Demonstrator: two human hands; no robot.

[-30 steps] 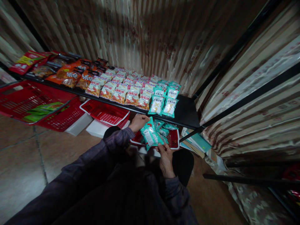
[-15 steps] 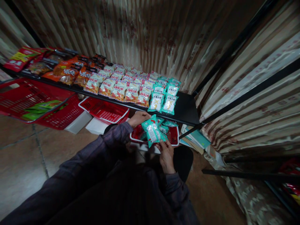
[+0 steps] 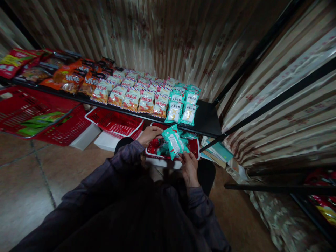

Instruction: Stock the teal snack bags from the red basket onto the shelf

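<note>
My right hand holds a teal snack packet by its lower edge, just above a red basket that holds more teal packets. My left hand is closed at the basket's left rim, touching the packet's upper left corner. On the black shelf behind lie two rows of the same teal packets, with bare shelf to their right.
Rows of red-and-white snack bags and orange bags fill the shelf to the left. An empty red basket and a large red basket with green packets sit on the floor. Striped curtains hang behind and right.
Both hands and the teal packet have shifted slightly up and right toward the shelf; the view has tilted with them.
</note>
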